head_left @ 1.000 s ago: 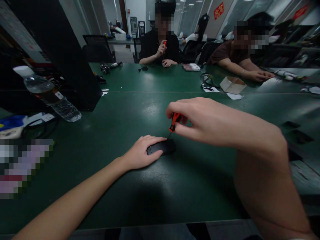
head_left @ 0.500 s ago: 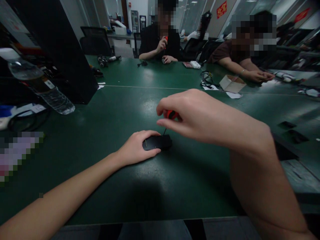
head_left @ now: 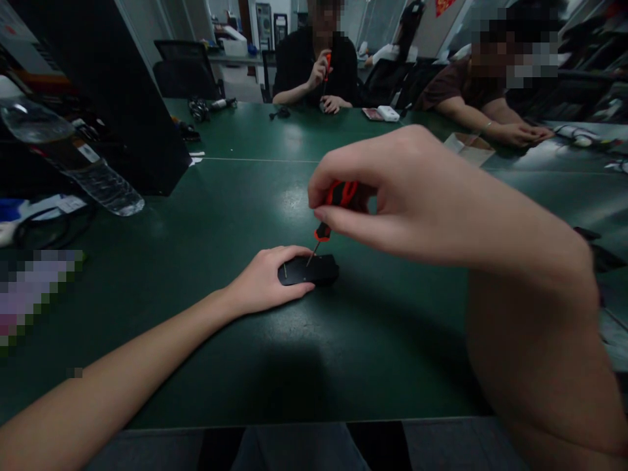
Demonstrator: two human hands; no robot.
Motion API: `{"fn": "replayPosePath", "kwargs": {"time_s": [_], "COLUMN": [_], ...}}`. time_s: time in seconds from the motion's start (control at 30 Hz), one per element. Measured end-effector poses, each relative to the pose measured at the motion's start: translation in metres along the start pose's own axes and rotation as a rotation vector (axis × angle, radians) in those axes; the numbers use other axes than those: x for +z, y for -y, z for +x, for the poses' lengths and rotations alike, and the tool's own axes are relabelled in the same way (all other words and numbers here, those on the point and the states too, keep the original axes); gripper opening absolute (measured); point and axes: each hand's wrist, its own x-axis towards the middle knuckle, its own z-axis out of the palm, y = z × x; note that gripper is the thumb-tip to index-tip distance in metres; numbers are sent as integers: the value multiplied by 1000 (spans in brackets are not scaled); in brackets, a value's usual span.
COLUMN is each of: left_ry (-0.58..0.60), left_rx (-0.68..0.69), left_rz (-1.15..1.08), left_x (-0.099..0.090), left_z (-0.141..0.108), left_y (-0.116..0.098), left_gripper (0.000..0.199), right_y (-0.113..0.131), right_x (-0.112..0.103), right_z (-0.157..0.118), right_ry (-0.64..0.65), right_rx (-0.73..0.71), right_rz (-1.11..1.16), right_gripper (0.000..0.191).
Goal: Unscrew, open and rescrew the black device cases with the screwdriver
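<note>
A small black device (head_left: 321, 269) lies on the green table (head_left: 196, 366). My left hand (head_left: 267, 280) grips its left end, thumb on the near side and fingers along the far side. Above it, my right hand (head_left: 363, 196) pinches the handle of a red and black screwdriver (head_left: 322, 231). The thin shaft slants down to the left, its tip at the top face of the device; whether it touches cannot be told.
On the left are a plastic bottle (head_left: 93, 167), a black upright panel (head_left: 112, 85) and cables. Across the table sits a person (head_left: 294, 65) holding another screwdriver; a second person (head_left: 456, 91) leans on it at right, near an open box (head_left: 468, 147).
My right hand has risen, showing more of the screwdriver handle. The tip has shifted left over the device. My left hand keeps its grip, and the whole view has shifted slightly.
</note>
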Motion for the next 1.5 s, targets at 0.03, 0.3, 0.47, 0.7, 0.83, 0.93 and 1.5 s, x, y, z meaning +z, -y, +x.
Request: {"fn": "replayPosePath", "kwargs": {"time_s": [0.03, 0.3, 0.47, 0.7, 0.83, 0.93, 1.5], "left_ry": [0, -13, -18, -75, -80, -100, -140], "left_rx": [-1, 18, 19, -36, -8, -25, 66], "left_rz": [-4, 6, -24, -68, -77, -68, -83], "left_x": [0, 1, 2, 5, 7, 8, 9], "left_z": [0, 0, -1, -5, -7, -7, -9], "left_y": [0, 4, 3, 1, 2, -1, 6], "left_gripper": [46, 45, 45, 37, 32, 30, 19], "right_y": [2, 4, 3, 9, 10, 9, 24], "right_x": [-1, 8, 12, 13, 11, 9, 19], "right_z": [0, 4, 7, 3, -2, -6, -9], "right_ry": [-18, 86, 117, 131, 176, 189, 162], "right_rx": [4, -39, -3, -163, -111, -69, -60], "right_rz": [6, 49, 48, 147, 135, 154, 3], "right_gripper": [9, 11, 15, 25, 12, 14, 12]}}
